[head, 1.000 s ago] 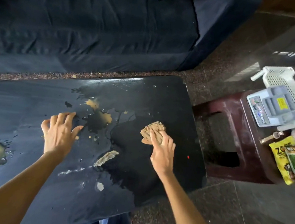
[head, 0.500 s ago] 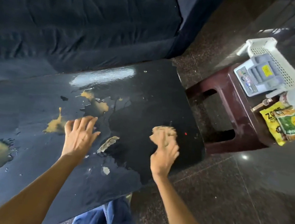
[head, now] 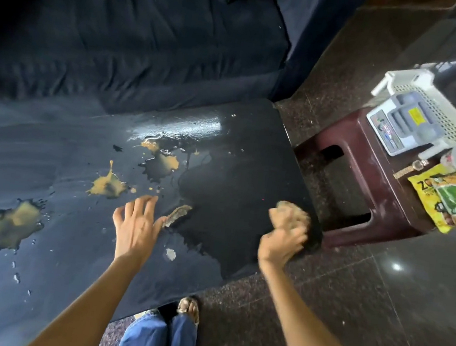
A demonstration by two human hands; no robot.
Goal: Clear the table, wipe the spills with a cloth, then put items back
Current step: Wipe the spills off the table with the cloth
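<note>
Wiping step in hand: my right hand [head: 285, 231] is bunched round the tan cloth [head: 291, 209] at the table [head: 241, 122] right edge, left hand [head: 136, 223] spread flat on top, so next I'd sweep left through the yellow-brown spills [head: 107, 185].

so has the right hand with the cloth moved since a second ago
Yes. The right hand, gripping the cloth, has slid right along the table, from mid-table to its edge beside the stool.
</note>
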